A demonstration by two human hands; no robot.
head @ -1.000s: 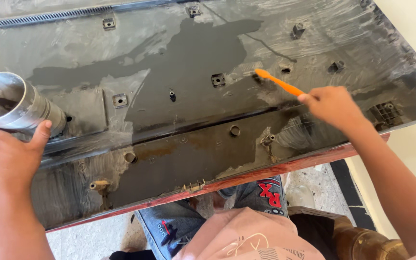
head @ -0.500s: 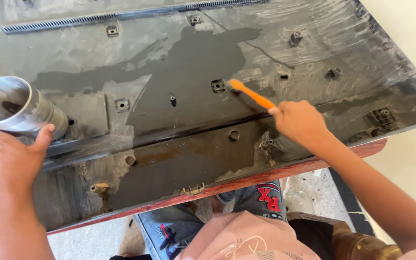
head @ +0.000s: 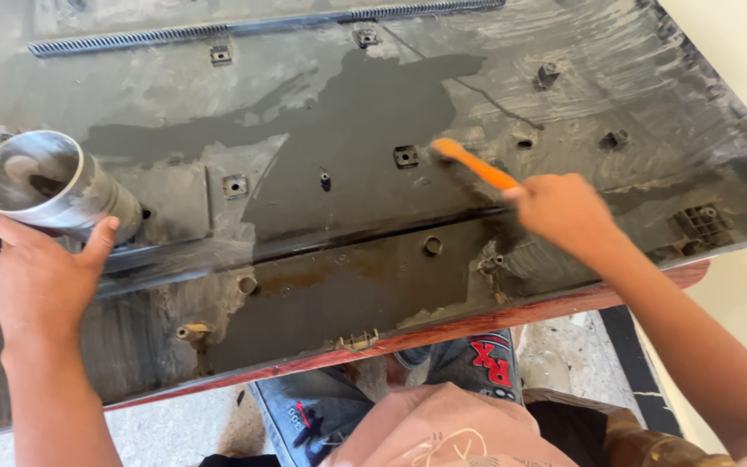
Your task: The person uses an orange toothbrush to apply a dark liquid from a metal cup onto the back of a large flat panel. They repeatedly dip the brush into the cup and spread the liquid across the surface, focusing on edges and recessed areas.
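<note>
Near the person, the left hand (head: 41, 272) is clenched around a steel cup (head: 49, 186); inside it, a little dark residue, perhaps liquid. The right hand (head: 564, 212) grasps an orange brush (head: 475, 164), whose head touches the wet dark patch of the grey plastic panel (head: 322, 112). A reddish tabletop (head: 494, 320) edge shows under the panel.

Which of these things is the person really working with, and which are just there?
In use:
- orange brush in the right hand
- metal cup in the left hand
- dusty, part-wet dark panel

Just there:
- reddish table edge
- pale floor
</note>
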